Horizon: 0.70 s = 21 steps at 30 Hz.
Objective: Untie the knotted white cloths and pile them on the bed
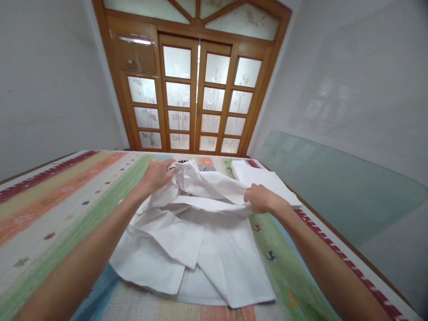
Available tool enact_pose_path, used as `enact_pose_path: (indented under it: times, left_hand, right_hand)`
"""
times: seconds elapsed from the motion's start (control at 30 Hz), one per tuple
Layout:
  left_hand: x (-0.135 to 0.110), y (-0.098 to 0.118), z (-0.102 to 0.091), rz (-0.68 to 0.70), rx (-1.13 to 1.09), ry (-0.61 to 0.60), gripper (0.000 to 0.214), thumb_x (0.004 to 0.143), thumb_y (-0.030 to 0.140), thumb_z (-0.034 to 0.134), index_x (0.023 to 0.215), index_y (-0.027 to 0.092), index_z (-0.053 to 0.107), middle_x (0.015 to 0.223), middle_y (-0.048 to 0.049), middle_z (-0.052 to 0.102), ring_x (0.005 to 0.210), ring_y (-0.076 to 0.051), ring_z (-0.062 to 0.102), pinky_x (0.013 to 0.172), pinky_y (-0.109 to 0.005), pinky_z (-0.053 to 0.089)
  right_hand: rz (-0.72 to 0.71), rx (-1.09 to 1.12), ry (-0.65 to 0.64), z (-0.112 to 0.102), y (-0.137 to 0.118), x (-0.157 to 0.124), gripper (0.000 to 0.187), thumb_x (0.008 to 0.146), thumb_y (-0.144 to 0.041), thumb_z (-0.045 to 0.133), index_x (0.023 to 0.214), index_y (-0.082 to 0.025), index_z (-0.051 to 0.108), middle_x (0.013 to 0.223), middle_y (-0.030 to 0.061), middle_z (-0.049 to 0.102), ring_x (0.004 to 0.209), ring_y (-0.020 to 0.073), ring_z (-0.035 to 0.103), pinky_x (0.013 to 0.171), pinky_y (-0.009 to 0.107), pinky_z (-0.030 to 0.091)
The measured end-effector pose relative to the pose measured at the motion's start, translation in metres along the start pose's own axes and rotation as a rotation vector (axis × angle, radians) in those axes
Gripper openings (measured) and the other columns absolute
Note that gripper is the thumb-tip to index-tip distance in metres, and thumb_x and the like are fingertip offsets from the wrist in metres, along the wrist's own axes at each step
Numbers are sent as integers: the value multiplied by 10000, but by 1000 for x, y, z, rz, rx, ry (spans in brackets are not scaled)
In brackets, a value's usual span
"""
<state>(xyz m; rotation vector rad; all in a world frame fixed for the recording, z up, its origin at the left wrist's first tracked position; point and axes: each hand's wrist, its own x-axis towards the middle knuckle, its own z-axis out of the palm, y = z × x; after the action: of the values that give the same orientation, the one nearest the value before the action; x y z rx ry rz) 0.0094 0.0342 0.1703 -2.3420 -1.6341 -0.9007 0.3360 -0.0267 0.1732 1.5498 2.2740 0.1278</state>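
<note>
A white pleated skirt (220,249) lies spread in front of me, its hem toward me and its waist end lifted and crumpled. My left hand (160,171) is closed on the far left corner of the waist. At the right end of the waistband, my right hand (259,197) grips the cloth between thumb and fingers. Between the two hands the waist sags open, showing folds inside. Several pleats on the left overlap unevenly, while the right part lies flatter.
The skirt rests on a colourful striped bedspread (67,209). Folded white cloth (264,178) is stacked behind my right hand. A frosted glass panel (334,178) leans along the right wall. Wooden doors with glass panes (195,98) stand at the far end.
</note>
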Motion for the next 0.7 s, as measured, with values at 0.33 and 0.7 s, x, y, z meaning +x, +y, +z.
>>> enact_pose_path:
  times: [0.33,0.7]
  left_hand:
    - [-14,16,-22,200,-202,-262,426,732,133,398,1053,175,674,1033,-60,720,946,-228,655,872,-329,481]
    - [-30,21,-19,261,-545,-284,538,639,39,380,1027,211,710,1080,-26,714,1041,-187,628,949,-305,460]
  right_hand:
    - [-379,797,641,-39,-89,41,141,896,-268,641,869,-155,721,784,23,700,676,139,602,637,233,388]
    - [-243,1274,737,-21,-108,72,244,874,-309,619,687,-156,648,626,-8,623,565,116,567,559,208,407]
